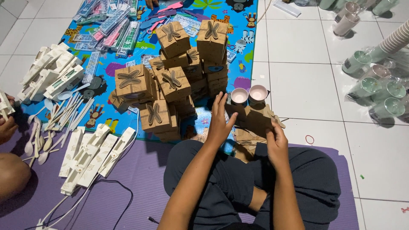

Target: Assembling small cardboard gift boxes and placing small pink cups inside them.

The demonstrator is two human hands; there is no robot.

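A flat brown cardboard box blank (255, 119) stands between my two hands, above a small stack of more flat blanks (245, 142) on my lap side. My left hand (220, 121) presses its left side with fingers spread upward. My right hand (276, 142) grips its right edge, where the cut flaps stick out. Just behind the blank sit two pale pink cups (248, 94) on the floor. A heap of folded brown boxes with bow-shaped tops (170, 79) is piled to the left on a colourful play mat (243, 25).
White long cases (91, 155) and white spoons (40, 136) lie on the purple mat at left, near another person's hand (6, 127). Wrapped green and pink cups (375, 85) lie at right on white tiles. A red rubber band (309, 139) lies on the floor.
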